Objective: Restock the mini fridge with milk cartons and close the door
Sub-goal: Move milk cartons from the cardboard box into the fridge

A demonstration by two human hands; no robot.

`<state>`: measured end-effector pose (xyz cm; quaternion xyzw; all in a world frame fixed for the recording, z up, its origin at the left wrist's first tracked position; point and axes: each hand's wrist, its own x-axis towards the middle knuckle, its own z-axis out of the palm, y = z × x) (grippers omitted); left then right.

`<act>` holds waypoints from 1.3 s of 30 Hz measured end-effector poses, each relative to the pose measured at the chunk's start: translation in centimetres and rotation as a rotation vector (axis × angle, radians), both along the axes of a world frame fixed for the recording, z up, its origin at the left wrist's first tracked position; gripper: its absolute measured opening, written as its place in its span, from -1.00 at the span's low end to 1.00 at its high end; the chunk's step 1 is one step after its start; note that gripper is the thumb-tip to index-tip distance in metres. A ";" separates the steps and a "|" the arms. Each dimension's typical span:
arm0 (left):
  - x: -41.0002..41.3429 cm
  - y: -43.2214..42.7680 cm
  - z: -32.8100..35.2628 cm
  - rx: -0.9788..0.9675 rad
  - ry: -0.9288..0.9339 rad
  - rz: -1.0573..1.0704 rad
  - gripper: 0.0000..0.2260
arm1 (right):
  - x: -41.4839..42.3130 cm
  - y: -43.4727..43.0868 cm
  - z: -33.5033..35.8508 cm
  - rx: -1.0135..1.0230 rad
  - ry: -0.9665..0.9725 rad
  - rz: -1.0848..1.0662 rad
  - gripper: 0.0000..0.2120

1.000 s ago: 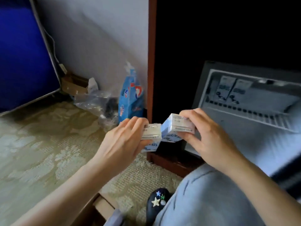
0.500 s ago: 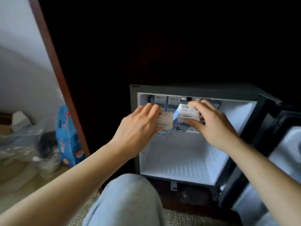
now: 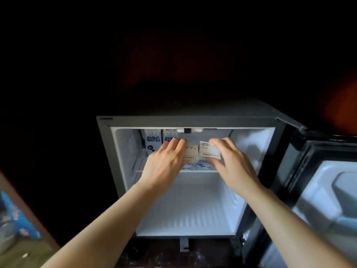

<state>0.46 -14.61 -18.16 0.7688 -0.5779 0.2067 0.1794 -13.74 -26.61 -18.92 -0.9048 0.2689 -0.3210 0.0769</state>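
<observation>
The mini fridge [image 3: 197, 120] stands open in a dark cabinet, its door [image 3: 318, 190] swung out to the right. My left hand [image 3: 164, 163] grips one small white-and-blue milk carton [image 3: 191, 153] and my right hand [image 3: 229, 161] grips another milk carton [image 3: 208, 151]. Both cartons sit side by side at the front of the upper wire shelf [image 3: 141, 165], inside the fridge. Two more cartons [image 3: 152, 142] stand upright at the back left of that shelf. The lower compartment [image 3: 193, 209] is white and bare.
A blue snack bag [image 3: 17, 215] and clear plastic wrapping lie on the carpet at the lower left, beside the cabinet's wooden edge [image 3: 29, 213]. The door's inner shelf [image 3: 343, 198] juts out at the right.
The view swung from the carpet to the fridge front. Both hands carried their cartons forward from outside the fridge onto the upper shelf.
</observation>
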 end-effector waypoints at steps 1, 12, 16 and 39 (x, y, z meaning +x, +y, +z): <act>0.3 -0.5 -0.3 -0.023 0.010 -0.014 -0.63 | 0.3 -0.4 -0.2 0.003 -0.005 -0.003 -0.63; 2.2 -4.5 -2.7 -0.385 0.593 -0.065 -0.62 | 2.3 -2.3 -1.3 0.104 -0.170 0.051 -0.64; 2.6 -4.6 -3.6 -0.289 0.727 -0.004 -0.68 | 3.1 -2.3 -1.8 0.247 -0.297 0.061 -0.53; 3.2 -5.9 -5.8 -0.001 0.543 0.142 -0.82 | 4.3 -3.3 -3.9 0.268 0.048 -0.347 -0.73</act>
